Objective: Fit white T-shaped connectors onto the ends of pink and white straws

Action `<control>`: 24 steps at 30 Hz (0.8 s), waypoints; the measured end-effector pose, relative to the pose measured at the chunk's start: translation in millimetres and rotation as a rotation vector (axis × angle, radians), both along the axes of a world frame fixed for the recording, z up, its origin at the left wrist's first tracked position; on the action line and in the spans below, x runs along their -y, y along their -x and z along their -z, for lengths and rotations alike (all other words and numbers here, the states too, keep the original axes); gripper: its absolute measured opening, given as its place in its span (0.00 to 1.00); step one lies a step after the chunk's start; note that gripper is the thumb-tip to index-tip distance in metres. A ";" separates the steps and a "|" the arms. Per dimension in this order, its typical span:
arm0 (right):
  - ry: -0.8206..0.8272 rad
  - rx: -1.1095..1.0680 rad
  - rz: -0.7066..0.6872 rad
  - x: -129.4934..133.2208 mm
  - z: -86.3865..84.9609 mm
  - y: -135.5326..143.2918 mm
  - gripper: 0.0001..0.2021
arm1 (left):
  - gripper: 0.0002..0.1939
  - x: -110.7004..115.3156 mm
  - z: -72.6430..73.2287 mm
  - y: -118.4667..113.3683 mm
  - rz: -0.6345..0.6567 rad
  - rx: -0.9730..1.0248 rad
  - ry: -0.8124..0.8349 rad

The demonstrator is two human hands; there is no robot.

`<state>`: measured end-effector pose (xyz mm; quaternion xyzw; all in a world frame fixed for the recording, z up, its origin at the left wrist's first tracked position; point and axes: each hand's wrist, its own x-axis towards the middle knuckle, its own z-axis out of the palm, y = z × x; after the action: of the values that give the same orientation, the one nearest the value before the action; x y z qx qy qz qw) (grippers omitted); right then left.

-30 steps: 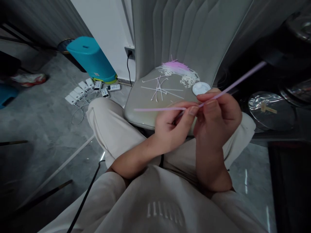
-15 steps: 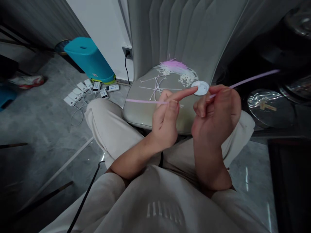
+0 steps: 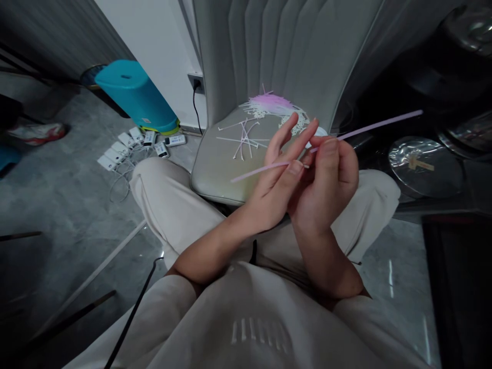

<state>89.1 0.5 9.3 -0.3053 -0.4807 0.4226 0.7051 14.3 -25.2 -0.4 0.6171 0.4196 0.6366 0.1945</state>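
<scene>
Fingers of the left hand reach forward, two of them stretched out, while the thumb presses one pale pink stick against the hand. That stick points left over the front of the chair seat. The right hand pinches a second pink stick between thumb and forefinger, its other fingers curled in; this stick slants up to the right, past the edge of the chair. The hands are close together, and whether they touch I cannot tell.

Beyond them on the seat, several joined sticks lie crossed over one another. Farther back is a heap of pink and white sticks, with small white pieces in front, partly hidden by the left fingers. A round white dish shows behind the right hand. On the floor to the left stands a blue bin, near some white boxes with cables
</scene>
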 end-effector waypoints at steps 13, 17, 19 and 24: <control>-0.161 0.117 0.351 -13.1 0.3 -8.2 0.11 | 0.29 2.4 6.2 -16.7 0.303 0.114 0.215; -0.120 0.045 0.371 -26.5 4.9 -5.5 0.09 | 0.33 1.0 5.1 -12.1 0.353 0.265 0.304; -0.143 0.040 0.383 -33.1 5.8 -7.8 0.09 | 0.35 0.4 0.3 0.8 0.363 0.348 0.391; -0.205 0.201 0.323 -37.5 1.2 -24.3 0.15 | 0.28 3.6 -19.1 44.5 0.120 0.420 0.260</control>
<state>113.4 37.9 8.0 -0.3453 -0.5340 0.2206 0.7396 -30.1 -28.8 18.8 0.4647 0.4110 0.6790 0.3925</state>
